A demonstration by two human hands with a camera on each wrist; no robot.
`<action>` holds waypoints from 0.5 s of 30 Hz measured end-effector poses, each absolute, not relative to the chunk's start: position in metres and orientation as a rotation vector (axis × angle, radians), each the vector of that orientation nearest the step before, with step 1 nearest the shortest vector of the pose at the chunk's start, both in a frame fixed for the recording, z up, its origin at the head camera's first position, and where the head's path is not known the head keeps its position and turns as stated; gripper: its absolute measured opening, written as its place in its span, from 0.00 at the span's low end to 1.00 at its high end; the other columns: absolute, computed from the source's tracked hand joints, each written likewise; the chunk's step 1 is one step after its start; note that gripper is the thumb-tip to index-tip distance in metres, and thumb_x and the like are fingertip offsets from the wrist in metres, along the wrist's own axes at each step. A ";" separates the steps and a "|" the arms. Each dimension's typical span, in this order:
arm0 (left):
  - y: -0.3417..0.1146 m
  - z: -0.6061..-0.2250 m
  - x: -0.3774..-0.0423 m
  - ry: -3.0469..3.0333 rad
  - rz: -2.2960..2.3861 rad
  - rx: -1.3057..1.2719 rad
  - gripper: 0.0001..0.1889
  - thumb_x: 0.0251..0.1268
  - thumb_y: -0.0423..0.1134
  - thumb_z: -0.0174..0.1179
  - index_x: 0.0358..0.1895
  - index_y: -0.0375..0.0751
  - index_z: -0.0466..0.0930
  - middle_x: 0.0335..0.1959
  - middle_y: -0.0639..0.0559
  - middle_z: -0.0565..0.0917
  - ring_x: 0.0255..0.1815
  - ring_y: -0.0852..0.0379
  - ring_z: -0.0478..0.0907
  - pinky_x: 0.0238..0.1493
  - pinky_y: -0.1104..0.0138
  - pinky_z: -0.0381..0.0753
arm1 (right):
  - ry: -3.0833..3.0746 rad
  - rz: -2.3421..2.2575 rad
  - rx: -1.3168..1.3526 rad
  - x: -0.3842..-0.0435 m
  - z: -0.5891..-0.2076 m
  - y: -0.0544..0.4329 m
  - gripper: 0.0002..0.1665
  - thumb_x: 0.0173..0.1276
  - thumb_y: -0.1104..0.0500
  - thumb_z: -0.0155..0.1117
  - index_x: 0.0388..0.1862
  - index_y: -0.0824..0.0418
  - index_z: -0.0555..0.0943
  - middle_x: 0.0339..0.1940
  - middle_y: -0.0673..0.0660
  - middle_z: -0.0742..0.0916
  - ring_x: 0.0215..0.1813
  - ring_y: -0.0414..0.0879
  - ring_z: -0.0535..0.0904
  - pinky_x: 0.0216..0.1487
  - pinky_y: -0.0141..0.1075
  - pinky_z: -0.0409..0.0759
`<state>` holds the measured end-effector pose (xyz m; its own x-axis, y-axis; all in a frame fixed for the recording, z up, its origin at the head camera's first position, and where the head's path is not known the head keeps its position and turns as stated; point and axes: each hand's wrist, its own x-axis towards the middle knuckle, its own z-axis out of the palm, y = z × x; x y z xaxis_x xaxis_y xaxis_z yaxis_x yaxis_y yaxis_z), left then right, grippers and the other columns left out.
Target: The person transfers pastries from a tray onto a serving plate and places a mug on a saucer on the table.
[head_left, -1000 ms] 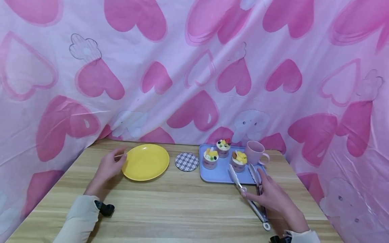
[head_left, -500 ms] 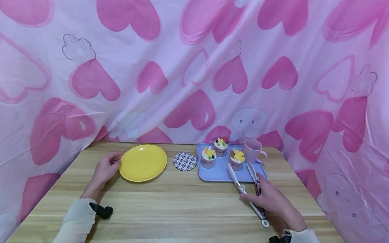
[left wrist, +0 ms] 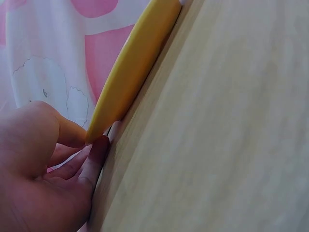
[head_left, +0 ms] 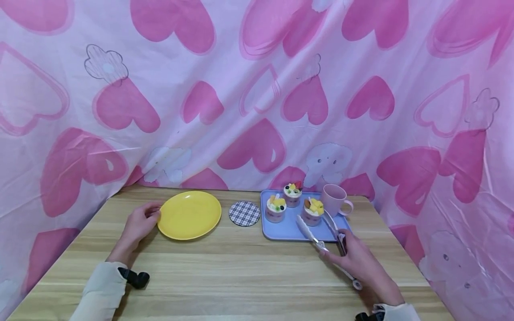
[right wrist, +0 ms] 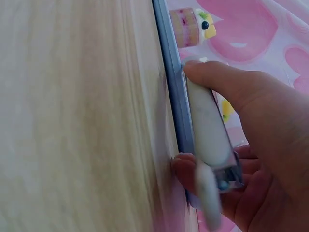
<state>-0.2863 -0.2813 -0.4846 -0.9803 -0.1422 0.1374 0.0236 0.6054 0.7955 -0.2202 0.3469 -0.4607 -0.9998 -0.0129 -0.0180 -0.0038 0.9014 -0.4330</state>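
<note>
A round yellow plate (head_left: 189, 216) lies at the left of the table, and my left hand (head_left: 140, 225) pinches its left rim. In the left wrist view the thumb tip is at the plate's edge with a finger beneath it. My right hand (head_left: 357, 256) holds metal tongs (head_left: 307, 228) with pale tips, thumb on one arm and fingers on the other. The tongs' arms are spread, their tips on either side of the front right dessert cup (head_left: 312, 217), which is topped with yellow fruit chunks. That cup stands on a blue tray (head_left: 281, 233).
Two more fruit-topped dessert cups, one at the left (head_left: 275, 214) and one at the back (head_left: 292, 199), share the tray with a pink mug (head_left: 334, 200). Between plate and tray lies a checked round coaster (head_left: 244, 213). A pink heart-patterned cloth (head_left: 249, 147) hangs behind the wooden table (head_left: 225, 281).
My left thumb and fingers have come together on the plate's rim. The tongs' ring end has swung up and right, while their tips have lowered slightly around the front right cup.
</note>
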 end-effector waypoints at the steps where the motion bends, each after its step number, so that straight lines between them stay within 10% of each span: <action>1: -0.281 -0.484 -0.286 -2.643 -1.317 0.102 0.22 0.80 0.34 0.55 0.72 0.28 0.77 0.64 0.28 0.84 0.62 0.38 0.81 0.43 0.85 0.73 | 3.041 -0.710 -0.005 -0.221 -0.460 0.347 0.69 0.58 0.23 0.77 0.81 0.65 0.63 0.56 0.64 0.82 0.54 0.55 0.79 0.47 0.44 0.84; 6: -0.281 -0.483 -0.286 -2.647 -1.333 0.113 0.23 0.81 0.34 0.54 0.72 0.29 0.77 0.65 0.28 0.83 0.63 0.38 0.80 0.44 0.83 0.73 | 3.089 -0.717 -0.044 -0.221 -0.462 0.348 0.70 0.63 0.22 0.73 0.86 0.66 0.59 0.77 0.73 0.75 0.71 0.67 0.78 0.71 0.66 0.80; 15: -0.281 -0.485 -0.286 -2.650 -1.341 0.107 0.23 0.81 0.35 0.54 0.73 0.29 0.76 0.65 0.28 0.82 0.64 0.37 0.80 0.45 0.84 0.72 | 3.070 -0.684 0.045 -0.221 -0.463 0.352 0.74 0.63 0.17 0.66 0.87 0.67 0.58 0.80 0.76 0.71 0.77 0.73 0.72 0.72 0.71 0.76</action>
